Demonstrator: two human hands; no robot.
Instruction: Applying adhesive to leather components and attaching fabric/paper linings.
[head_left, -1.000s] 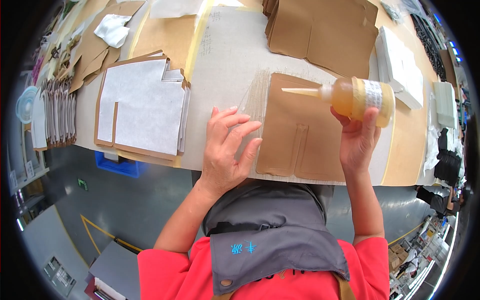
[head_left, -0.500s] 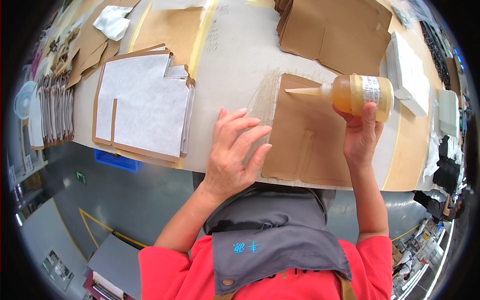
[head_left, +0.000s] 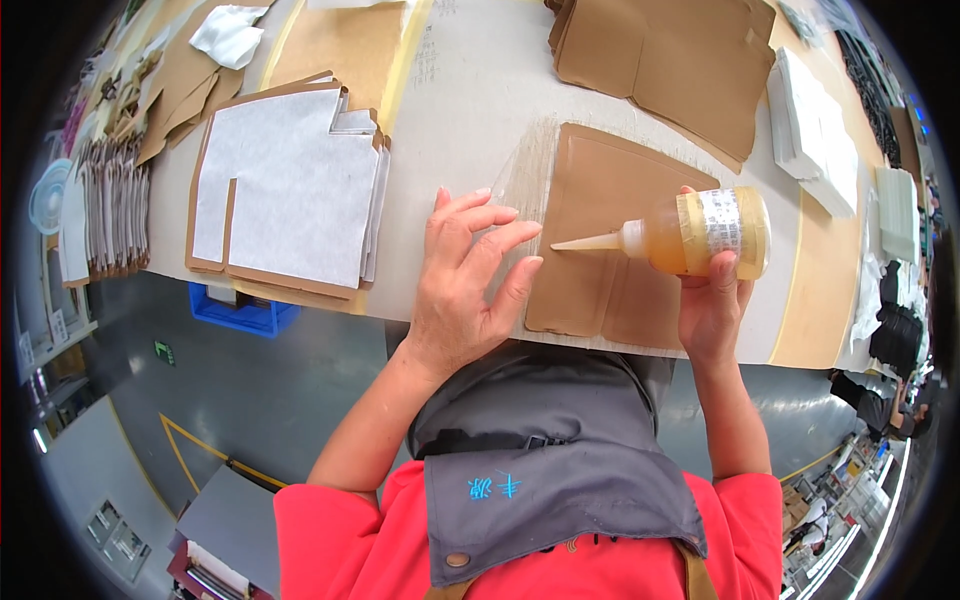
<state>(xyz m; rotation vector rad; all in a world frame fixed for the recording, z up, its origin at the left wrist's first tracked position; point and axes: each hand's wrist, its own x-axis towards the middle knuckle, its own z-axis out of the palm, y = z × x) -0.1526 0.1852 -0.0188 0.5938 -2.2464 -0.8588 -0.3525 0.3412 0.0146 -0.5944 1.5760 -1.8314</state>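
Note:
My right hand (head_left: 715,305) grips a squeeze bottle (head_left: 664,240) of amber liquid, tipped on its side. Its long pale nozzle points left, with the tip at the left part of a brown panel (head_left: 630,175) lying on the table before me. Whether the tip touches the panel I cannot tell. My left hand (head_left: 460,285) is open beside the panel's left edge, fingers spread and holding nothing. Pale streaks mark the tabletop between that hand and the panel.
Left of me lies a stack of white-faced brown panels (head_left: 285,190). More brown panels (head_left: 665,70) are piled at the far right, next to white stacked pieces (head_left: 812,135). A white crumpled cloth (head_left: 228,36) sits far left. Below the table edge is a blue bin (head_left: 245,312).
My right hand has brought the bottle toward me and slightly left; the nozzle tip has travelled down along the panel's left side. My left hand has hardly moved.

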